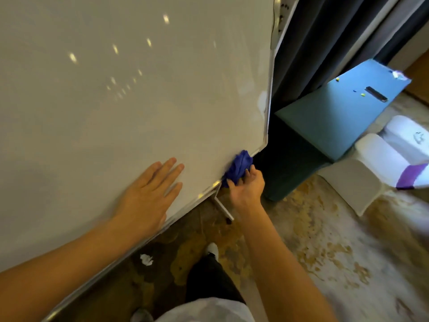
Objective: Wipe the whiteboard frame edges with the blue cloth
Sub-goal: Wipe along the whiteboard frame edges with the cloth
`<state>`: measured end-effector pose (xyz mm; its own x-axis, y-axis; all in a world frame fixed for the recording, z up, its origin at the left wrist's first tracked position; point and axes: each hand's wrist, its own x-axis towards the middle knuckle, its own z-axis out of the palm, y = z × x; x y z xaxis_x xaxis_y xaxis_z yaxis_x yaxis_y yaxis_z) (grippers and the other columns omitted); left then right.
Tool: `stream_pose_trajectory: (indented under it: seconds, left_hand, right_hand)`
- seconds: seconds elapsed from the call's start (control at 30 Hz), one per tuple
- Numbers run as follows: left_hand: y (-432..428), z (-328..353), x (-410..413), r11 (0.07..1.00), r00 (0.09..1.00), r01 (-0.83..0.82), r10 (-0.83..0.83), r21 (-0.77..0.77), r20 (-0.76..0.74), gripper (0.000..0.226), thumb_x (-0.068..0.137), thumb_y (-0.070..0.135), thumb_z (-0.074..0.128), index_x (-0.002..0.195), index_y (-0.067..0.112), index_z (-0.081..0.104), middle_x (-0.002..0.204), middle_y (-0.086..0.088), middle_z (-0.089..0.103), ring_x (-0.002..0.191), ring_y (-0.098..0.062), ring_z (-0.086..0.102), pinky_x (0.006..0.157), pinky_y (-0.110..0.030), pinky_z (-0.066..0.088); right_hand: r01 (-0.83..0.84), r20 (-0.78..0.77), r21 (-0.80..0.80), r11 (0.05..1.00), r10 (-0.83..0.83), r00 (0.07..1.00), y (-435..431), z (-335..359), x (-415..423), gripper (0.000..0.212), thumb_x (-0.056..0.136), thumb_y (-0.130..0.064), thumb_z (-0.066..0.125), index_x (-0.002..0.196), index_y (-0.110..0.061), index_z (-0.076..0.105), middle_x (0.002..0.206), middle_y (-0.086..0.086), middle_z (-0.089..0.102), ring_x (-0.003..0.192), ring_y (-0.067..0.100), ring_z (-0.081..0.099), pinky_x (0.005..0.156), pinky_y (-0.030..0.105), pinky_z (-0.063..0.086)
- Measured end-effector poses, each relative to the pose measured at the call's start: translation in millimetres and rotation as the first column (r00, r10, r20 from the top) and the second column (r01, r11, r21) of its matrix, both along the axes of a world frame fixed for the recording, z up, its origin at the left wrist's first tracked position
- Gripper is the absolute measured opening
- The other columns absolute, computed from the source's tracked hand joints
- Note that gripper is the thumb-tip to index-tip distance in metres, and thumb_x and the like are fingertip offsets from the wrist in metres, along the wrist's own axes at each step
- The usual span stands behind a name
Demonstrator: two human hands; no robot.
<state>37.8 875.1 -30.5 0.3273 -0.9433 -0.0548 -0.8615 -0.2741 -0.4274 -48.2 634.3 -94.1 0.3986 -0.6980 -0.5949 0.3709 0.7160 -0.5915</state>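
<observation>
A large whiteboard fills the left and middle of the head view, with a thin silver frame along its right and bottom edges. My right hand grips a bunched blue cloth and presses it on the bottom frame edge close to the lower right corner. My left hand lies flat on the board surface, fingers spread, just above the bottom edge. A white bracket sticks out below the frame under my right hand.
A teal cabinet stands right of the board with a black remote and small bits on top. Dark curtains hang behind. White cushions lie at the right. A crumpled white paper lies on the patterned carpet by my leg.
</observation>
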Motion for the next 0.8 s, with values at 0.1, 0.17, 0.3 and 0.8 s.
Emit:
stream_pose_trajectory:
  seconds: [0.1,0.17,0.3,0.8]
  left_hand:
    - [-4.3,-7.4,-9.6,0.997,0.997,-0.075,0.075,-0.022,-0.008,0.075,0.091,0.049,0.037,0.155,0.019,0.01,0.154,-0.024,-0.032,0.14,-0.044,-0.033,0.115,-0.059,-0.018]
    - [-14.7,-10.1,-21.8,0.99,0.99,-0.136,0.134,-0.042,-0.031,0.08,0.084,0.049,0.052,0.152,0.018,0.024,0.159,-0.023,-0.017,0.145,-0.045,-0.021,0.117,-0.062,-0.008]
    - [-41.1,-20.7,-39.1,0.945,0.954,-0.291,0.276,-0.146,-0.117,0.093,0.062,0.036,0.079,0.145,0.015,0.043,0.161,-0.021,0.01,0.147,-0.048,0.0,0.115,-0.068,0.005]
    - [-192.4,-24.3,-93.1,0.253,0.395,-0.912,0.759,-0.324,-0.518,0.092,0.086,0.044,0.059,0.154,0.03,0.0,0.161,-0.012,-0.023,0.144,-0.051,-0.013,0.112,-0.064,0.022]
  right_hand:
    - [-0.121,-0.093,-0.049,0.991,0.117,0.989,-13.6,6.6,3.2,0.045,0.093,-0.017,0.053,0.138,-0.021,0.052,0.148,0.005,0.049,0.126,0.025,0.052,0.094,0.04,0.049]
    - [-0.391,-0.333,-0.277,0.878,0.295,0.896,-6.8,-4.1,-1.0,0.052,0.096,-0.01,0.051,0.146,-0.019,0.044,0.162,0.002,0.023,0.143,0.027,0.032,0.104,0.029,0.037]
    - [-0.747,-0.722,-0.664,0.005,0.253,0.644,5.7,-37.1,-28.7,0.065,0.097,-0.034,0.043,0.154,-0.04,0.012,0.163,-0.013,-0.019,0.151,0.019,-0.015,0.116,0.02,0.005]
    - [0.201,-0.656,0.568,-0.798,-0.291,0.697,-190.2,-0.2,17.5,0.073,0.095,-0.059,0.034,0.156,-0.029,0.01,0.165,0.0,-0.011,0.15,0.029,-0.018,0.117,0.057,-0.012]
